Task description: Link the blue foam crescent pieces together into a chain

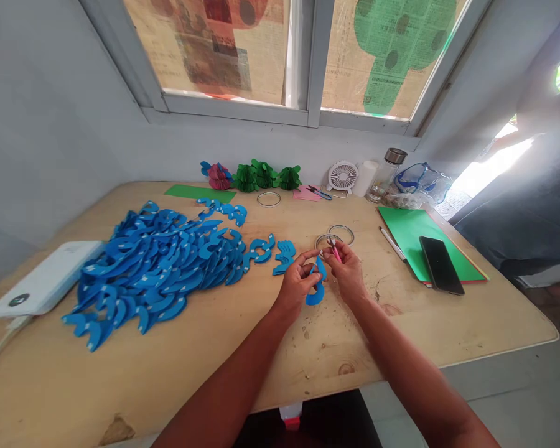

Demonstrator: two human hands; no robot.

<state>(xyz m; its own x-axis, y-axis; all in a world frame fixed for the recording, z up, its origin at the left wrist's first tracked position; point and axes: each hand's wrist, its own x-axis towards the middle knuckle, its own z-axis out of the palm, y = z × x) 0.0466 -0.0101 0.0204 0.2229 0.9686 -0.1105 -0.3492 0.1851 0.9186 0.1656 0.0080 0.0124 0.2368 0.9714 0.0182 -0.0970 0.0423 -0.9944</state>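
Observation:
My left hand (298, 280) pinches a curved blue paper piece (315, 295), which hangs below its fingertips. Close beside it, my right hand (348, 270) is closed on a slim pink tool (336, 252) with a dark tip; its exact kind is too small to tell. The fingertips of both hands meet near a tiny pale bit at the top of the blue piece. Just beyond the hands lie two overlapping metal rings (343, 227). To the left are a few loose blue cutouts (285, 256) and a large heap of blue paper pieces (168, 249) with small white squares on them.
A white power bank (46, 280) with a cable sits far left. Folded green paper shapes (264, 175), a small fan (342, 177), snips (320, 193) and a glass bottle (386, 177) line the wall. A phone (441, 264) rests on green sheets (406, 230). Someone stands at right.

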